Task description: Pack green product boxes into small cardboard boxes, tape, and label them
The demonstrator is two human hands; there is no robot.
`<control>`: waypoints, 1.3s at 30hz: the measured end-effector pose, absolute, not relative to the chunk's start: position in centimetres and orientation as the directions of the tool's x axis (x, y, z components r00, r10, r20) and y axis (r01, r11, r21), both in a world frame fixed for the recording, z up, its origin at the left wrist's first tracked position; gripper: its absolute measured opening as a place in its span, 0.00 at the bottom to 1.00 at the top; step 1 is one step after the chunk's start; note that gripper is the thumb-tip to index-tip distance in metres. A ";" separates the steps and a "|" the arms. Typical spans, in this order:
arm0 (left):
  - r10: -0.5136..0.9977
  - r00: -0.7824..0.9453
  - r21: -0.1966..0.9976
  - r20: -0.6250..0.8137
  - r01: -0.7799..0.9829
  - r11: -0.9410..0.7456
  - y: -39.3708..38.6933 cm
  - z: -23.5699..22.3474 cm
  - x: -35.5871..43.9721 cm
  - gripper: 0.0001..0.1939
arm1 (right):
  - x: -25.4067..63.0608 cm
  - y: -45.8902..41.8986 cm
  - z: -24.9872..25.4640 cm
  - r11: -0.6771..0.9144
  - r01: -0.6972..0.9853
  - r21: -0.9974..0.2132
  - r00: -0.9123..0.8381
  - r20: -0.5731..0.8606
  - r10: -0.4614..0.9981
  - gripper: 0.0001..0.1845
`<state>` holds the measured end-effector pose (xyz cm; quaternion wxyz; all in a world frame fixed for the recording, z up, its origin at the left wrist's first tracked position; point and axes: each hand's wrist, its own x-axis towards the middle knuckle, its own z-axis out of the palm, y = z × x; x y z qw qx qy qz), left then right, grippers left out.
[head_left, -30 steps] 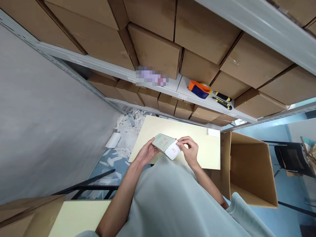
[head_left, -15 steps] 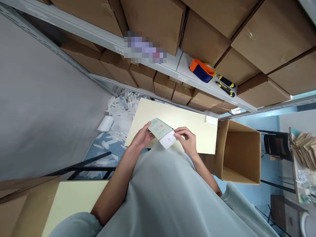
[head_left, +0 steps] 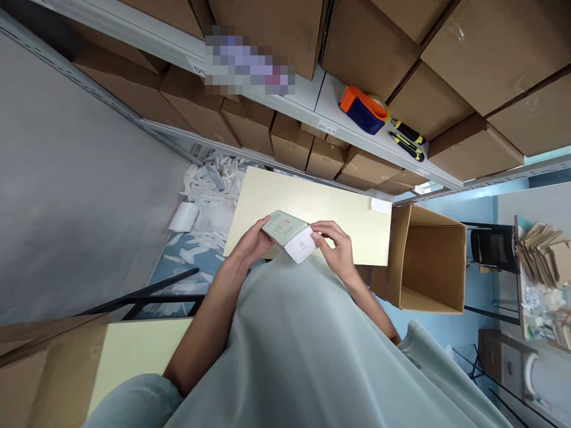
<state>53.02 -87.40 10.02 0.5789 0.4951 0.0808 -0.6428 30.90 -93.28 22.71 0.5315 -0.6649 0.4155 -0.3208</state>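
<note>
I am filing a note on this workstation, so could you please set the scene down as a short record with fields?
Left hand: holds the left end of the pale green box
Right hand: fingertips at the box's white end
Work surface: pale yellow table, small white item near its far right corner
Shelf: orange-and-blue tape dispenser, two black-and-yellow cutters
Right of table: open cardboard carton
Floor, left: white scraps

There is one left hand [head_left: 253, 242], one right hand [head_left: 336, 248], one green-and-white box [head_left: 286, 228], two utility knives [head_left: 409, 132], one tape dispenser [head_left: 363, 115], two yellowish tabletops [head_left: 276, 193], one open carton [head_left: 432, 261] at right, one chair back [head_left: 495, 248].
</note>
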 end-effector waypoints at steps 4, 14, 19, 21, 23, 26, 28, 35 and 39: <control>-0.686 0.185 0.489 -0.704 0.826 -0.279 -86.8 10.1 53.5 0.11 | 30.5 -92.8 23.0 -0.034 -0.190 -0.981 0.462 -0.059 -0.885 0.16; -0.776 0.179 0.595 -0.605 0.750 -0.291 -85.4 10.0 54.2 0.23 | 29.3 -93.7 22.5 -0.016 -0.172 -0.985 0.492 -0.071 -0.867 0.20; -0.781 0.109 0.564 -0.615 0.753 -0.339 -84.6 10.8 54.2 0.28 | 28.8 -94.0 22.6 0.004 -0.226 -0.974 0.440 -0.106 -0.892 0.19; -0.778 0.121 0.565 -0.616 0.756 -0.330 -84.5 11.0 54.0 0.29 | 28.7 -93.8 22.3 0.028 -0.241 -0.970 0.409 -0.127 -0.904 0.19; -0.780 0.140 0.570 -0.611 0.760 -0.310 -84.4 11.2 53.8 0.31 | 28.6 -93.5 22.0 0.073 -0.224 -0.972 0.376 -0.155 -0.913 0.20; -0.789 0.127 0.562 -0.601 0.769 -0.305 -84.1 11.6 53.8 0.34 | 28.5 -93.2 21.5 0.118 -0.189 -0.975 0.347 -0.179 -0.921 0.24; -0.795 0.078 0.543 -0.602 0.770 -0.335 -83.8 11.9 53.9 0.38 | 28.3 -93.2 21.3 0.101 -0.171 -0.980 0.332 -0.154 -0.931 0.23; -0.793 0.004 0.557 -0.609 0.713 -0.425 -83.9 11.7 53.3 0.41 | 27.3 -92.9 21.7 0.115 -0.088 -0.989 0.274 -0.136 -0.952 0.23; -0.780 0.095 0.611 -0.619 0.682 -0.402 -84.4 11.5 52.1 0.41 | 26.8 -92.6 21.3 0.222 -0.078 -0.972 0.122 -0.230 -0.965 0.23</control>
